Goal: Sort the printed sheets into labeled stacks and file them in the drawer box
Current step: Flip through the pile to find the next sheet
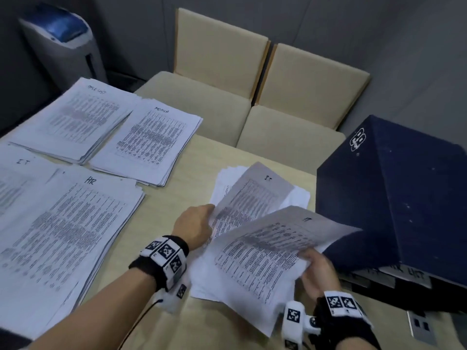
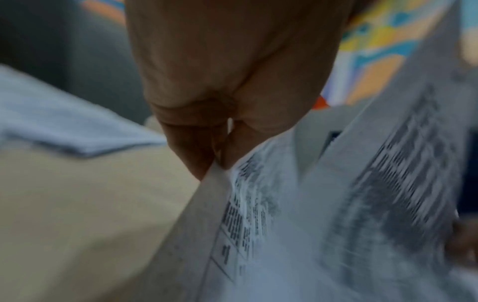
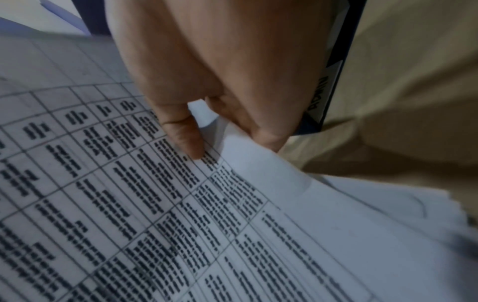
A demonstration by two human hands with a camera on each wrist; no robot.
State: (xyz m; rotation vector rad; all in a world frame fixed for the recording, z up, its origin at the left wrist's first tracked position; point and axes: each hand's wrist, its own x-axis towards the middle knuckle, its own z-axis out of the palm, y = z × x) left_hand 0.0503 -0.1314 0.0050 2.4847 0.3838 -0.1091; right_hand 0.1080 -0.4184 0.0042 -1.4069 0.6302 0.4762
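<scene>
Sheet (image 1: 273, 251) between both hands' fingers (image 3: 186, 134)

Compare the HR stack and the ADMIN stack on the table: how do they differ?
The HR stack lies nearer the person, left of the left hand; the ADMIN stack lies farther back. The handwritten HR label looks bolder than the ADMIN label. Both lie flat and show printed tables.

I count four labeled stacks (image 1: 149, 145), two lifted sheets (image 1: 267, 251), one unsorted pile (image 1: 300, 195), one drawer box (image 1: 404, 198), two chairs (image 1: 219, 51), two hands (image 1: 194, 226).
</scene>
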